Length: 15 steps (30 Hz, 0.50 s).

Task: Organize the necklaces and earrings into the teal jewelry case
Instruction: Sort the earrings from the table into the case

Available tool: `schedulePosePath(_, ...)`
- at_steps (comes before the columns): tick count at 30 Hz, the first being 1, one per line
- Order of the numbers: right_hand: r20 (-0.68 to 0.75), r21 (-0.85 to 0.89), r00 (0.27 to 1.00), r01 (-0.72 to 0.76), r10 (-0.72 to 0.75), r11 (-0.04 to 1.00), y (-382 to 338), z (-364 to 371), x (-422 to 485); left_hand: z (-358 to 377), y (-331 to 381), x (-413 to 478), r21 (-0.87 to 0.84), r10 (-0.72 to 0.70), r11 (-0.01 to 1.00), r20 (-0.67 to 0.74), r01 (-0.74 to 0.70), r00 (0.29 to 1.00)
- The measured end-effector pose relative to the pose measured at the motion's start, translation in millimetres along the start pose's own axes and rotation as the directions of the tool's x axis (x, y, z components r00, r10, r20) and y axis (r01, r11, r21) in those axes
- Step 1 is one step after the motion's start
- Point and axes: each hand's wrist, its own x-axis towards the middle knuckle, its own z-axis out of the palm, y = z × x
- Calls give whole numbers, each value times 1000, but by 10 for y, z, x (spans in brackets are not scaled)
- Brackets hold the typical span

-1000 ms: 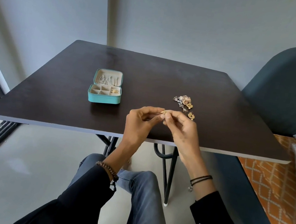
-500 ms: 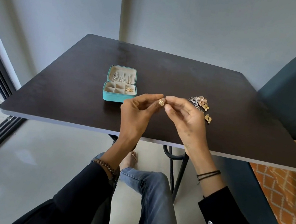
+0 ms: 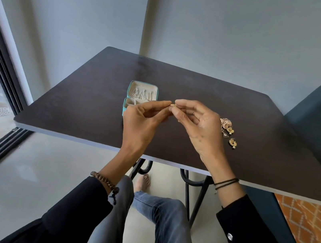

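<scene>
Left hand: the left hand [image 3: 141, 118] pinches a small round gold earring [image 3: 173, 105] between thumb and forefinger.
Right hand: the right hand [image 3: 199, 125] pinches the same earring from the other side, fingers bent.
Earring: held in the air above the dark square bench [image 3: 95, 100].
Case: the small teal rectangular jewelry case [image 3: 142, 91] lies open on the bench, partly behind the left hand.
Loose pieces: a little heap of gold earrings [image 3: 226, 125] lies on the bench just beside the right hand.
</scene>
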Motion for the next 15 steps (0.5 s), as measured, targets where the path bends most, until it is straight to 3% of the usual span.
schedulePosePath(5,104,-114,993,73,-62,991,-55,55,118,-171,50,51,190,81,978,22,-84,996)
schedulePosePath(8,183,-135,983,50,-25,990,-79,83,209,-296,26,117,384,123,915,23,-122,992)
schedulePosePath(15,252,-241,966,14,48,971,-12,212,328,-544,-48,235,587,120,795,98,-154,988)
